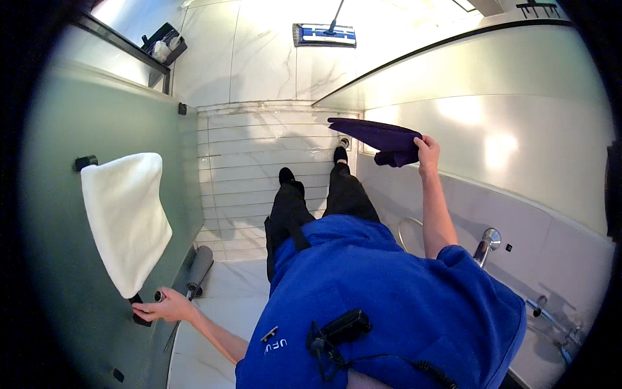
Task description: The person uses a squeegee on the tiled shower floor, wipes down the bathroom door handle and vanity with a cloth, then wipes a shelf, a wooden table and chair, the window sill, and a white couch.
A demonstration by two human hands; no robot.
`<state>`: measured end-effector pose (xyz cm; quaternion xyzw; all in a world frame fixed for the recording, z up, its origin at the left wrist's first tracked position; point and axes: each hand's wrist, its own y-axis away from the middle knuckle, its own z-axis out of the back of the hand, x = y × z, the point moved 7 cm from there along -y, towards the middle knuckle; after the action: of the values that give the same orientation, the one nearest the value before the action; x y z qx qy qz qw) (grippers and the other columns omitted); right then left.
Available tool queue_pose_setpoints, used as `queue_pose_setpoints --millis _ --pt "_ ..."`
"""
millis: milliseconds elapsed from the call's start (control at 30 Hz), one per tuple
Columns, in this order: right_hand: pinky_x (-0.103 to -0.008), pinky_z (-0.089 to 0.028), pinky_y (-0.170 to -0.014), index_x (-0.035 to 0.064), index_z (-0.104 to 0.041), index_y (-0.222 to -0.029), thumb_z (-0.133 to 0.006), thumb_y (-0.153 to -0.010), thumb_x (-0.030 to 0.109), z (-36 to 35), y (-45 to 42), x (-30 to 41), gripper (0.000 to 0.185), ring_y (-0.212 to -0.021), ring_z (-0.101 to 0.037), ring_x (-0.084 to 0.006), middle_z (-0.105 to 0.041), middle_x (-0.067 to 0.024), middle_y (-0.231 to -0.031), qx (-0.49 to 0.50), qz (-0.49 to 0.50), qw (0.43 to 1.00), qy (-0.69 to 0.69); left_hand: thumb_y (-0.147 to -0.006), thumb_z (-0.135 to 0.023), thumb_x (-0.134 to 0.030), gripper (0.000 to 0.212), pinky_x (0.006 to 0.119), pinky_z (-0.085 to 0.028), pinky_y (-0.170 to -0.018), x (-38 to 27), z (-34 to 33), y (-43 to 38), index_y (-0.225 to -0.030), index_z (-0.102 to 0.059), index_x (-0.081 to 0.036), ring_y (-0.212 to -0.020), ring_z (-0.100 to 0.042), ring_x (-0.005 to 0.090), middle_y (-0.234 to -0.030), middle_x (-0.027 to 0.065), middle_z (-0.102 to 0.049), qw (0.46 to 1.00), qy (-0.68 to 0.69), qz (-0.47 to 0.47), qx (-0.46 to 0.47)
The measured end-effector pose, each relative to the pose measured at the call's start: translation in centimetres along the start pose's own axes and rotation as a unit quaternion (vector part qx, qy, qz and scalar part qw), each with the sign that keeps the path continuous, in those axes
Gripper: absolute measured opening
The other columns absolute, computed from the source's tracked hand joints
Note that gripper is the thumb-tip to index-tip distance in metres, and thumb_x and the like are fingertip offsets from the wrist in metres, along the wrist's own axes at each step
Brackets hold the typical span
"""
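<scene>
My right hand (427, 154) grips a dark purple cloth (384, 136) by one end, and the folded cloth stretches out to the left. On the other side, my left hand (167, 306) has its fingers against the black lower mount (140, 315) of a rail on the frosted glass panel (53, 204). A dark round end (159, 295) shows beside the left thumb; whether it is held is not clear. A white towel (127, 221) hangs over the rail, near the black upper mount (86, 163).
A grey cylinder (200, 265) lies by the panel's foot. Beyond the tiled step, a flat mop (324, 35) rests on the floor near a black caddy (165, 46). At right are a bathtub wall (413, 187), a chrome spout (486, 245) and a floor drain (344, 142) by my shoe.
</scene>
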<state>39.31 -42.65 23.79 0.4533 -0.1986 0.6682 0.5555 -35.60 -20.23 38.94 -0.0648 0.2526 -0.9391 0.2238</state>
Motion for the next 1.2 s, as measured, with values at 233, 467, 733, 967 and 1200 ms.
queue_pose_setpoints --millis 233,467,733,967,1200 --pt "-0.0234 -0.042 -0.064 0.0011 -0.066 -0.082 -0.063 -0.081 0.007 -0.2 -1.0 1.8 0.006 -0.067 -0.052 -0.0084 -0.061 0.0009 -0.073 0.017 0.035 0.999 -0.009 -0.082 -0.06 -0.012 0.076 0.03 -0.054 -0.06 -0.4 0.2 0.2 -0.147 -0.022 -0.003 -0.077 -0.066 0.024 -0.148 0.0184 -0.022 0.995 0.098 0.018 0.026" --pt "-0.0254 -0.043 -0.067 -0.0005 -0.066 -0.083 -0.063 -0.081 0.008 0.2 -0.1 1.7 0.009 -0.07 -0.053 -0.0095 -0.062 -0.0003 -0.075 -0.007 0.003 1.0 0.02 -0.082 -0.06 -0.012 0.077 0.034 -0.053 -0.062 -0.1 -0.1 0.0 -0.147 -0.022 -0.003 -0.079 -0.066 0.0255 -0.147 0.0185 -0.023 0.997 0.07 -0.012 -0.002" --pt "-0.026 -0.044 -0.067 -0.0027 -0.066 -0.085 -0.064 -0.08 0.009 1.1 -0.6 2.6 0.013 -0.069 -0.055 -0.011 -0.063 -0.0025 -0.076 -0.014 0.025 0.999 0.029 -0.082 -0.059 -0.012 0.075 0.035 -0.053 -0.062 -0.2 -0.3 0.2 -0.147 -0.022 -0.003 -0.083 -0.065 0.0264 -0.147 0.0178 -0.023 0.998 0.067 0.005 0.004" --pt "-0.0258 -0.043 -0.068 -0.0018 -0.067 -0.085 -0.063 -0.081 0.008 1.2 -0.1 1.8 0.011 -0.069 -0.055 -0.0106 -0.063 -0.0015 -0.076 -0.005 0.014 1.0 0.018 -0.082 -0.06 -0.013 0.075 0.032 -0.054 -0.062 0.0 -0.5 0.2 -0.146 -0.023 -0.001 -0.085 -0.065 0.025 -0.147 0.0183 -0.023 0.994 0.108 0.02 0.022" --pt "-0.0263 -0.044 -0.065 -0.004 -0.066 -0.086 -0.064 -0.08 0.008 0.3 0.0 1.4 0.013 -0.068 -0.055 -0.0112 -0.063 -0.0034 -0.077 0.012 0.043 0.998 0.047 -0.083 -0.06 -0.014 0.075 0.03 -0.056 -0.062 -0.4 -0.5 0.1 -0.146 -0.023 -0.001 -0.077 -0.066 0.0236 -0.147 0.019 -0.022 0.996 0.089 0.014 0.021"
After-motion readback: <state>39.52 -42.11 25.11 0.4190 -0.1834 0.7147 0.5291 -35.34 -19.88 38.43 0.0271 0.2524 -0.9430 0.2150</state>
